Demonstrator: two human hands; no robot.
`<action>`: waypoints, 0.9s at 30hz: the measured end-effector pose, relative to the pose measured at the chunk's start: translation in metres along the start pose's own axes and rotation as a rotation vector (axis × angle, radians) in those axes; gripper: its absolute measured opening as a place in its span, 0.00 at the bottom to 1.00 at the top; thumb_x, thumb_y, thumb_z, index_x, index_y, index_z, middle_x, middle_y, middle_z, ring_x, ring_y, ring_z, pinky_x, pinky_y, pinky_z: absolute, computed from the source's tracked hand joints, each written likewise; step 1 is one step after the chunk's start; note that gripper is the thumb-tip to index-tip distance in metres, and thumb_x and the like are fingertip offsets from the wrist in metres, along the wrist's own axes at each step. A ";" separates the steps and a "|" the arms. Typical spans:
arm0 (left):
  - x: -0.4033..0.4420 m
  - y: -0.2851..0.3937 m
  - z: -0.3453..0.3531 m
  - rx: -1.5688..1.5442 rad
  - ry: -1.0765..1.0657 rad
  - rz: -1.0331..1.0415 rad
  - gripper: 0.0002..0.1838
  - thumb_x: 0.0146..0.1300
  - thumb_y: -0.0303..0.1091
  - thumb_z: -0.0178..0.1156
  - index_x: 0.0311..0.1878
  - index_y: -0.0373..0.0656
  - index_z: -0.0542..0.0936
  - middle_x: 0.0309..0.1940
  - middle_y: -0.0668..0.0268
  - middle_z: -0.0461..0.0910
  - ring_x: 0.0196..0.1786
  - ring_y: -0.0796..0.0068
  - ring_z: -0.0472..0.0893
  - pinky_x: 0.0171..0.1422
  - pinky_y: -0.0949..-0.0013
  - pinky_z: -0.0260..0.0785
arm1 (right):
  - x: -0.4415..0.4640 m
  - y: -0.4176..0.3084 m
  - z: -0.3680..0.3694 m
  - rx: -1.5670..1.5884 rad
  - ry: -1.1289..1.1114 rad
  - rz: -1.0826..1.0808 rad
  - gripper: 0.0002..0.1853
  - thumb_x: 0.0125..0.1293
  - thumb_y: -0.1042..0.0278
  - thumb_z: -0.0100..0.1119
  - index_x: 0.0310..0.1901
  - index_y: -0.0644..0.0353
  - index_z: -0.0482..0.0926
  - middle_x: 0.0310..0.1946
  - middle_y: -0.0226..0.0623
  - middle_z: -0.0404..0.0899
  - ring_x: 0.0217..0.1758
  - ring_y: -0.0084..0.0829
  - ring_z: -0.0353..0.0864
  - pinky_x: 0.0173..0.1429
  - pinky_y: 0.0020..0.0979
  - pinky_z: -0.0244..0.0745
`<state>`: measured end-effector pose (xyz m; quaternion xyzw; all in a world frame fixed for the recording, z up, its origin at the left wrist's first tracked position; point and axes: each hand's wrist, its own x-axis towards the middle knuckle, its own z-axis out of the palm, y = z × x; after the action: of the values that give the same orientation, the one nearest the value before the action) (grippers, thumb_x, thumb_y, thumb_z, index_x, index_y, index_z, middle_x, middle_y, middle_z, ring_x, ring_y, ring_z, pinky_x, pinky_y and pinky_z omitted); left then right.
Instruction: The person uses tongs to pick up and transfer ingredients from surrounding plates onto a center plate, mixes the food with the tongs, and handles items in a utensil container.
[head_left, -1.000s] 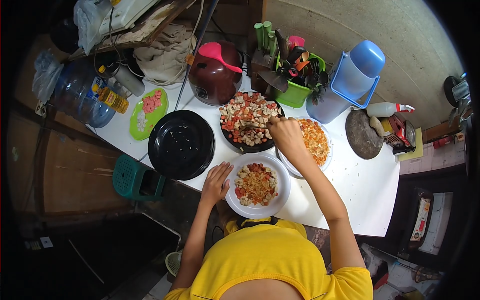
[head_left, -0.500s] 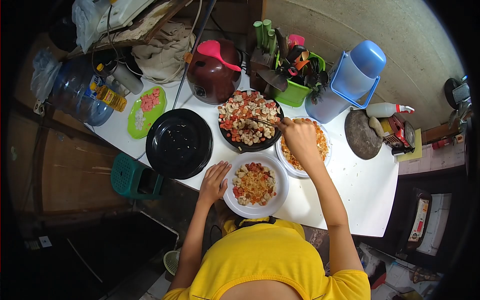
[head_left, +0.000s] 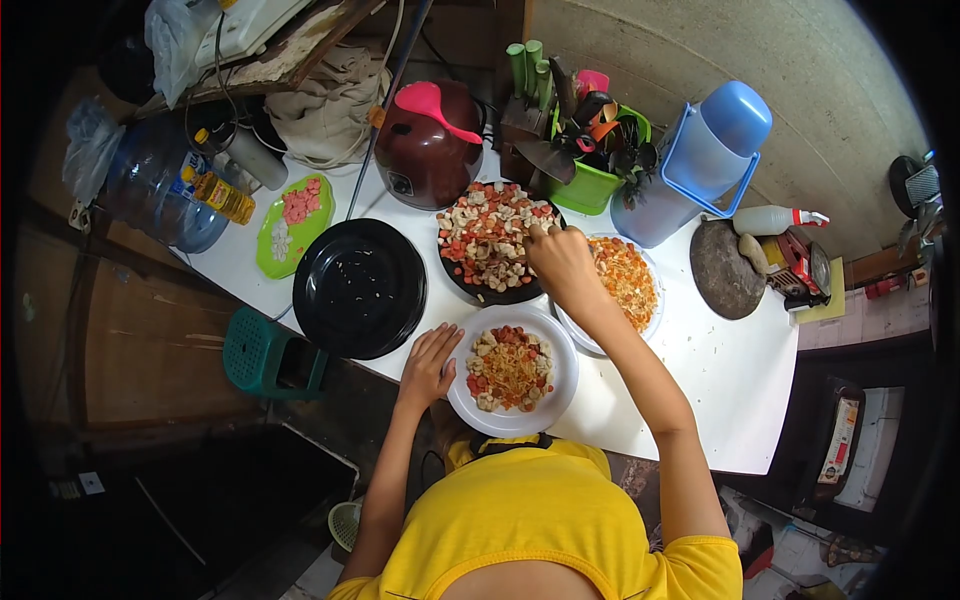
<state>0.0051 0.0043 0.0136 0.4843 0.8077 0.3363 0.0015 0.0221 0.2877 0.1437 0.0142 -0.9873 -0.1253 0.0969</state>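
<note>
My left hand lies with fingers stretched out against the left rim of a white plate. That plate holds noodles ringed by sliced meatballs and red sausage pieces. Above it, my right hand is closed round a spoon at the right side of a black plate heaped with cut sausage and meatballs. Most of the spoon is hidden by the hand and the food. Partly under my right forearm is a second white plate with orange-coloured noodles.
Stacked black plates stand at the left, beside a green tray with pink and white pieces. Behind are a maroon rice cooker, a green utensil basket and a blue jug. A stone mortar sits right.
My right hand has moved left and slightly down with the spoon, from beside the noodle plate to over the black plate's right edge. My left hand stays put.
</note>
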 end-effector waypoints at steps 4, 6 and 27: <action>0.001 0.001 -0.001 0.002 0.003 -0.007 0.26 0.61 0.29 0.54 0.65 0.40 0.73 0.60 0.53 0.76 0.67 0.55 0.71 0.72 0.53 0.59 | 0.009 0.005 -0.012 0.007 -0.135 -0.010 0.04 0.55 0.74 0.58 0.30 0.60 0.82 0.33 0.37 0.80 0.34 0.33 0.83 0.36 0.34 0.76; -0.001 -0.001 0.001 0.006 0.002 -0.002 0.26 0.61 0.29 0.54 0.65 0.41 0.73 0.61 0.53 0.76 0.67 0.55 0.71 0.72 0.53 0.59 | 0.009 0.010 -0.015 0.016 -0.154 0.001 0.04 0.54 0.74 0.58 0.29 0.60 0.82 0.32 0.37 0.80 0.34 0.33 0.83 0.36 0.34 0.76; 0.000 -0.001 0.000 0.013 0.008 0.011 0.26 0.61 0.29 0.54 0.65 0.40 0.73 0.61 0.54 0.76 0.67 0.56 0.71 0.72 0.53 0.59 | -0.035 0.039 -0.021 0.054 -0.004 0.145 0.06 0.59 0.67 0.63 0.37 0.56 0.84 0.31 0.33 0.78 0.34 0.34 0.82 0.35 0.36 0.75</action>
<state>0.0045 0.0040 0.0129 0.4875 0.8072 0.3328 -0.0067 0.0604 0.3223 0.1664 -0.0550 -0.9889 -0.0915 0.1036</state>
